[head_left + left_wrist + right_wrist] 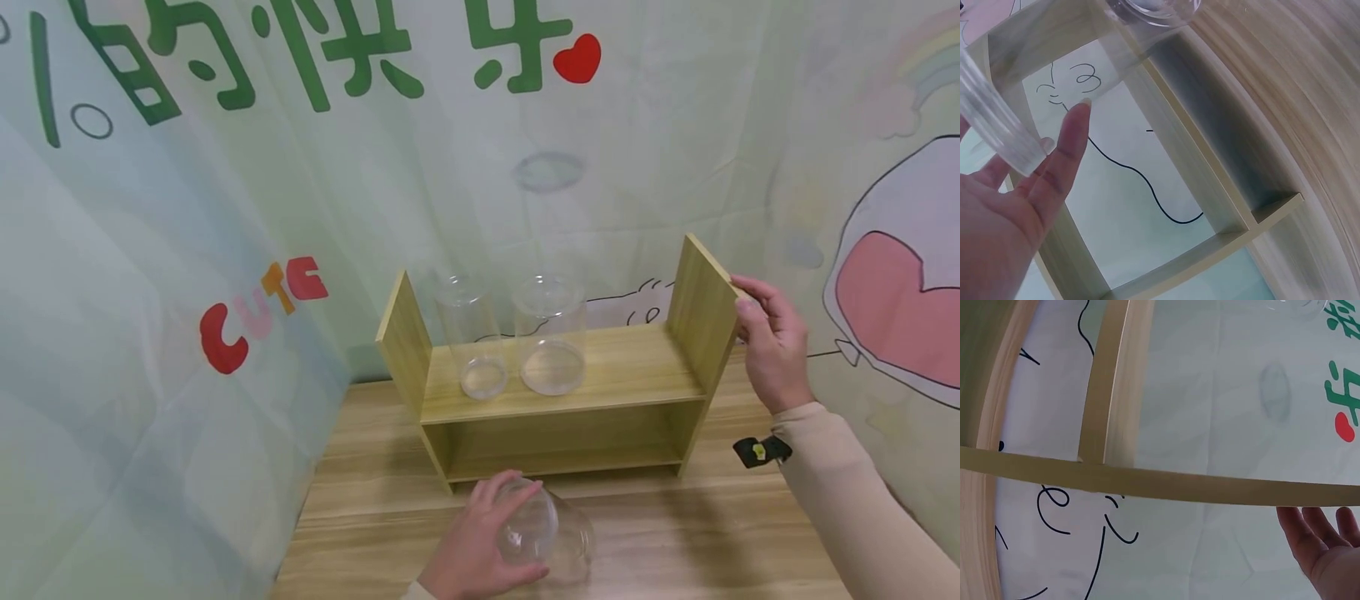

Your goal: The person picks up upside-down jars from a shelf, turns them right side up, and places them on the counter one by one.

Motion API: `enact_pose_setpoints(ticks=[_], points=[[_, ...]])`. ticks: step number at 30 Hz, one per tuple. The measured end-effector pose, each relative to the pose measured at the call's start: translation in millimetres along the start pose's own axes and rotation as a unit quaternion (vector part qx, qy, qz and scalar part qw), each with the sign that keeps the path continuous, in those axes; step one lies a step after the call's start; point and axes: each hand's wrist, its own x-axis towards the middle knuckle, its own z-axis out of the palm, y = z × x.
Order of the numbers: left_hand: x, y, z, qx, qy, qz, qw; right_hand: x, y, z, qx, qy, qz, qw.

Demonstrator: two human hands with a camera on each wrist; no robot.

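My left hand (pixel 483 542) grips a clear jar (pixel 572 546) by one end, low in front of the wooden shelf. In the left wrist view, the fingers curl round the thick clear end (pixel 999 115) of this jar, which lies tilted. My right hand (pixel 778 350) pinches the front edge of the shelf's right side panel (pixel 697 321), thumb on the near face. Fingertips (pixel 1310 528) meet that edge in the right wrist view. On the upper board stand a narrow clear jar (pixel 471 333) and a wider clear jar (pixel 550 333), both upright.
The two-tier shelf stands on a wood-grain table (pixel 360 500); a left side panel (pixel 405 342) rises at its other end. Behind hangs a pale printed cloth (pixel 450 192), with another cloth wall on the left. A black band (pixel 761 452) sits at my right wrist.
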Motion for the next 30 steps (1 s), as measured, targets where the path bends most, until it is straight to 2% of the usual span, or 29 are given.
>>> enact_pose_setpoints(ticks=[4, 7, 9, 20, 25, 30], points=[[1.2, 0.6, -0.6, 0.006, -0.014, 0.010, 0.9998, 2, 4, -1, 0.058, -0.002, 0.015, 0.998], [3.0, 1.2, -1.6, 0.010, -0.022, 0.017, 0.9996, 3, 3, -2, 0.119, -0.010, 0.027, 0.992], [5.0, 2.0, -2.3, 0.014, -0.026, 0.021, 0.9993, 5, 1, -3, 0.133, -0.017, 0.030, 0.990], [11.1, 6.1, 0.6, 0.051, -0.079, 0.029, 0.9951, 5, 1, 0, 0.136, -0.035, 0.038, 0.989], [13.5, 9.4, 2.4, 0.062, -0.111, 0.028, 0.9915, 4, 1, 0, 0.111, -0.034, 0.036, 0.993], [14.9, 12.3, 3.8, 0.065, -0.111, 0.033, 0.9912, 4, -1, 1, 0.088, -0.028, 0.041, 0.995]])
